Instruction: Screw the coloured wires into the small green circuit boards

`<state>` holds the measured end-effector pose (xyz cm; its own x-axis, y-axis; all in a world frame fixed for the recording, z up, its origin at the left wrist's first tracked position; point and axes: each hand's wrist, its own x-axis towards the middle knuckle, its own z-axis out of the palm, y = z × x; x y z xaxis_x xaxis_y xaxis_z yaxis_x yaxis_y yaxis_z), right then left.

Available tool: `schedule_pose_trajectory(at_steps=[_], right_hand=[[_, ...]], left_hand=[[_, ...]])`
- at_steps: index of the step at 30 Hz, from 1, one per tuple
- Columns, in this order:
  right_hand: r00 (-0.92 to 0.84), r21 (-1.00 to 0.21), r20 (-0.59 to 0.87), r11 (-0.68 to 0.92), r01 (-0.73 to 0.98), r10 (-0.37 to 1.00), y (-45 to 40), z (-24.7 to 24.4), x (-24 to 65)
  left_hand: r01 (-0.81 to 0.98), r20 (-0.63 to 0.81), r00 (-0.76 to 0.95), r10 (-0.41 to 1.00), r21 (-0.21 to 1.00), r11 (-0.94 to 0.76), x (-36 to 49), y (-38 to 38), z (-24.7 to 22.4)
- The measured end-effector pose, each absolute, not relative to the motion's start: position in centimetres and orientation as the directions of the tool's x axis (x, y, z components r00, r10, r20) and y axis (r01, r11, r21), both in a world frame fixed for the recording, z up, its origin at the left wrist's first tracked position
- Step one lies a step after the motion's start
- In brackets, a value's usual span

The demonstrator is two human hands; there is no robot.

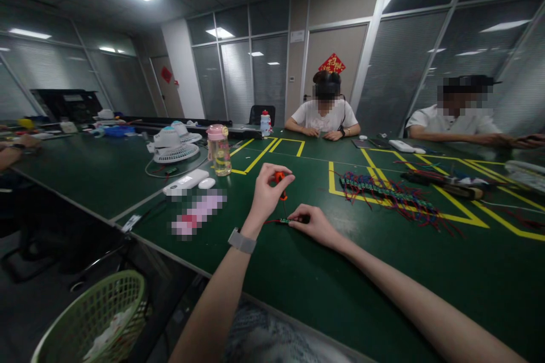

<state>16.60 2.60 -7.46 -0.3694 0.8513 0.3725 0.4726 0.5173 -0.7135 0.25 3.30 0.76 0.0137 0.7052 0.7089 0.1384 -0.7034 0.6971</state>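
My left hand (pixel 269 187), with a grey band on the wrist, is closed around the orange and black handle of a screwdriver (pixel 284 196). The screwdriver stands upright, its thin shaft pointing down at a small green circuit board (pixel 284 220). Whether the tip touches the board is too small to tell. With fingertips pinched, my right hand (pixel 314 224) holds the board's right end against the green table (pixel 366 289). A red wire runs out from the board's left side.
A row of wired circuit boards (pixel 383 191) lies to the right among yellow tape lines. A pink-lidded bottle (pixel 219 153), a white power strip (pixel 186 181) and white fans (pixel 174 147) stand left. Below the table edge is a green basket (pixel 91 300). Two people sit opposite.
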Motion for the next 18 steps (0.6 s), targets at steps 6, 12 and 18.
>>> schedule_pose_trajectory(at_steps=[6, 12, 18], right_hand=[[-0.374, -0.707, 0.373, 0.521, 0.478, 0.849, 2.4, -7.3, 16.6], [-0.375, -0.702, 0.382, 0.529, 0.477, 0.845, 2.4, -7.3, 16.7], [-0.373, -0.695, 0.39, 0.534, 0.481, 0.842, 2.4, -7.6, 16.7]], left_hand=[[-0.049, 0.67, 0.159, 0.725, 0.739, -0.672, 0.4, 3.3, 0.9], [-0.11, 0.586, 0.252, 0.77, 0.808, -0.579, -0.3, 3.6, 2.3], [0.189, 0.66, 0.206, 0.723, 0.698, -0.691, -0.2, 3.9, 2.5]])
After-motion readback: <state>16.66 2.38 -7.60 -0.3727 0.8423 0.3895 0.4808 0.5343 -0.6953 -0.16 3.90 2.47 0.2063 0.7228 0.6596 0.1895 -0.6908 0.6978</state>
